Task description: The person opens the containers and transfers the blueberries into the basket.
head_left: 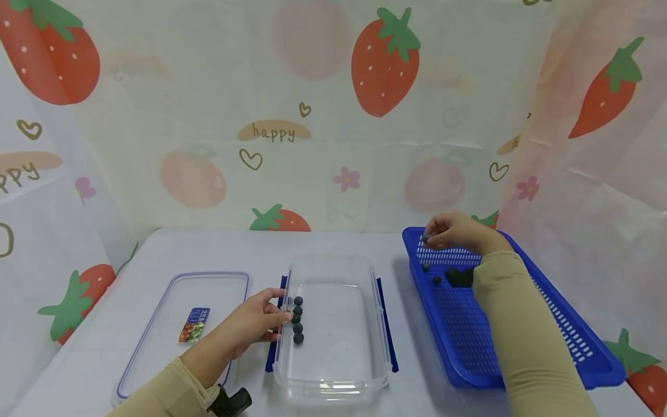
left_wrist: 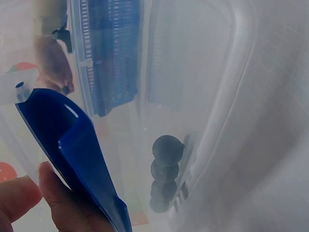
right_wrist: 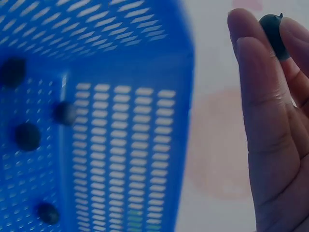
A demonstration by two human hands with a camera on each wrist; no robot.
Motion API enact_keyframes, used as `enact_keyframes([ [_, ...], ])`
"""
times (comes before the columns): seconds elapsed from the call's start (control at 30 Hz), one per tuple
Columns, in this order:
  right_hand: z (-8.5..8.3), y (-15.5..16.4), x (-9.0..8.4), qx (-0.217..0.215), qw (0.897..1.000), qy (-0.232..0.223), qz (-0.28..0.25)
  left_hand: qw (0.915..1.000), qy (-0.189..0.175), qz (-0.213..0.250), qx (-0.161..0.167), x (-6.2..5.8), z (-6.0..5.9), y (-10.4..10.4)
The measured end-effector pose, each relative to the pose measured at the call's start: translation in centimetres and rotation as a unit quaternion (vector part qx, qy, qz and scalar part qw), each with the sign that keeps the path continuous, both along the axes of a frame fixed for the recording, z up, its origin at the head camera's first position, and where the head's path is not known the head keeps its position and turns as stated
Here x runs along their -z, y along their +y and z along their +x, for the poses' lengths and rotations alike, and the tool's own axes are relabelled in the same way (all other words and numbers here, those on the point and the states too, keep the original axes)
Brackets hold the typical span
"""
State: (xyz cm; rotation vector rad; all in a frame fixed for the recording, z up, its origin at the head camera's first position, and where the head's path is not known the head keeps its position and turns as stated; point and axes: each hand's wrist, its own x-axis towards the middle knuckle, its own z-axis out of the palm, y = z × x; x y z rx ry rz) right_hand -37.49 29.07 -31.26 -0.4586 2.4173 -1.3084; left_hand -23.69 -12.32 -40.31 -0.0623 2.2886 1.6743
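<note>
A clear plastic box (head_left: 339, 347) with blue side latches stands mid-table. Inside, along its left wall, several small dark blueberries (head_left: 298, 328) form a row. My left hand (head_left: 255, 318) grips the box's left rim, thumb and fingers beside the blue latch (left_wrist: 79, 140). At the right, my right hand (head_left: 461, 231) is raised over the far end of a blue mesh basket (head_left: 438, 347). It pinches one blueberry (right_wrist: 273, 35) between thumb and fingertips. More blueberries (head_left: 436, 281) lie in the basket, including a dark cluster partly hidden by my right forearm.
The box's clear lid (head_left: 156, 324) with a blue-edged rim lies on the table at the left, a printed label (head_left: 195, 325) on it. Behind the white table (head_left: 365, 243) hangs a strawberry-print cloth (head_left: 323, 87), also at both sides.
</note>
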Motion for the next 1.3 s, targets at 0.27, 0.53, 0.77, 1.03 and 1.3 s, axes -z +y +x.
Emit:
enact_keyframes([
  [0.27,-0.3,2.2,1.9,0.02,1.0,-0.014,0.015,1.0,0.001,0.005,0.001,0.1,0.0,0.1],
  [0.53,0.0,3.2,3.1,0.029,0.998,-0.05,0.022,1.0,-0.001,0.003,0.0,-0.2,0.1,0.0],
  [0.77,-0.1,3.1,3.8,0.026,0.997,-0.078,0.009,1.0,-0.001,0.001,0.0,-0.3,0.2,0.0],
  [1.03,-0.4,3.4,4.3,0.033,0.996,-0.082,0.012,1.0,-0.001,0.005,-0.001,-0.4,0.2,0.1],
  [1.3,-0.3,3.4,3.9,0.04,0.996,-0.079,0.0,1.0,-0.003,0.001,-0.001,-0.4,0.2,0.1],
])
